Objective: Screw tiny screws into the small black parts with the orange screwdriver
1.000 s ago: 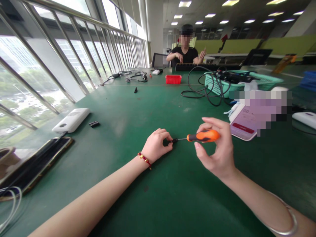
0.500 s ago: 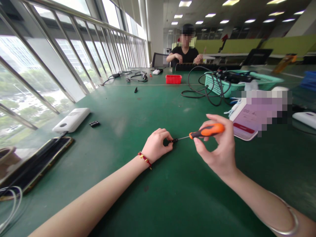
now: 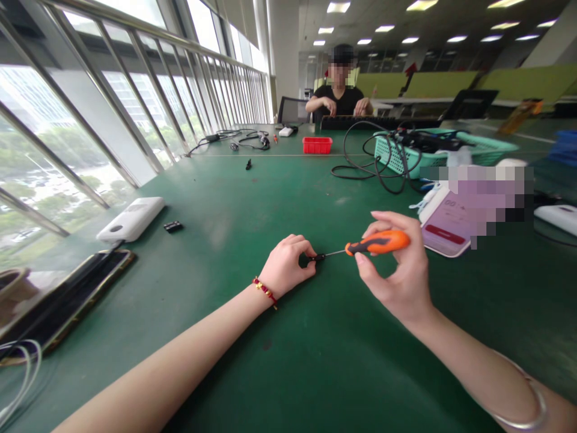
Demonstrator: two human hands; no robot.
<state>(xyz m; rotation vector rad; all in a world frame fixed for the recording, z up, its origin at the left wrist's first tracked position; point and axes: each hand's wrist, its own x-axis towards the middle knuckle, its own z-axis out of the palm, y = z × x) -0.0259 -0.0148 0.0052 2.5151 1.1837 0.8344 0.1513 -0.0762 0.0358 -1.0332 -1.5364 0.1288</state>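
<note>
Head view, single entry.

Left hand [image 3: 287, 266]: fist curled, fingertips pinching a small black part [image 3: 310, 259] down on the green worktop [image 3: 252, 198]. The part sits mid-width of the worktop, closer to the near edge than the far one, and the hand hides most of it.

Right hand [image 3: 401, 279]: closed on the orange handle of a screwdriver [image 3: 377, 242], thumb under, fingers over. The shaft lies almost level and points left, with its tip at the part's right end. I cannot tell whether the tip is seated in a screw head.

Judgement: the step in hand is working a fastener on the part, driver engaged or just engaging. I cannot read the direction of turn.

What the next move calls for, as I read it:
- hold the shaft in line with the part so the tip does not slip out
- twist with the fingers only
- pin the part firmly with the left hand against the torque

Surroundings: a white power bank [image 3: 131, 219] and a small black piece [image 3: 172, 227] lie toward the left edge. A phone [image 3: 444, 225] lies just beyond the right hand. A co-worker [image 3: 341, 96] sits at the far edge.
</note>
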